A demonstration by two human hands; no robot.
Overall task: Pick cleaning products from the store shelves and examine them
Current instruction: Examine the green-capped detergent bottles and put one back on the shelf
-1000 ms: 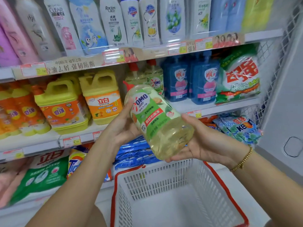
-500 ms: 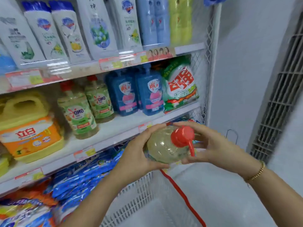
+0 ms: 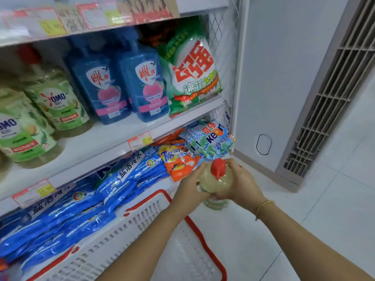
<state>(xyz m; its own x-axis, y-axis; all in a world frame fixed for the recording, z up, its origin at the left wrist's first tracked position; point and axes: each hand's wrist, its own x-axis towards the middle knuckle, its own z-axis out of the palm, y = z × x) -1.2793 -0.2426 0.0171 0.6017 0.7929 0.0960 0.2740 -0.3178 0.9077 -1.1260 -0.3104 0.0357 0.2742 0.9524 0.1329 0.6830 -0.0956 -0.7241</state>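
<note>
I hold a clear bottle of pale yellow liquid [image 3: 215, 181] with a red pump cap upright, seen from above, low over the floor beside the basket. My left hand [image 3: 189, 188] grips its left side and my right hand [image 3: 242, 184] grips its right side, fingers curled round the body. The bottle's label is hidden from this angle. Two matching OMO bottles [image 3: 58, 102] with green labels stand on the middle shelf at the left.
Two blue pump bottles [image 3: 142, 82] and a green and white powder bag [image 3: 192, 76] stand on the middle shelf. Blue, orange and Keon bags [image 3: 209, 140] fill the bottom shelf. A white basket with a red rim [image 3: 205, 230] sits below my arms. A white wall and vent stand at right.
The bottle went from lying tilted with its label toward me to upright with the cap up, and has moved down beside the basket. My view swung right and down.
</note>
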